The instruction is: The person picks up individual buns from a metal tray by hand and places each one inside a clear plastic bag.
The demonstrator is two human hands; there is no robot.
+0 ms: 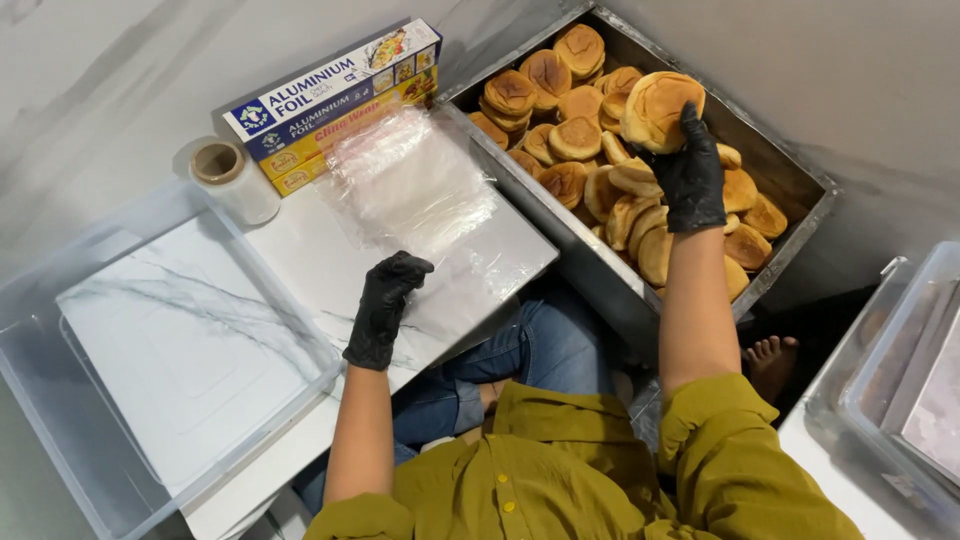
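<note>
Your right hand [688, 170], black-gloved, grips a bun [660, 108] from below, fingers curled round it, lifting it over the metal tray [800, 190] of buns at far right; your left hand [388, 305], fingers bent and loosely together, presses on the near edge of the cling film sheet [425, 200] spread on the white board [300, 250]. Looks like the pick step: next the bun wants carrying left and setting mid-sheet, left hand keeping the film flat.
</note>
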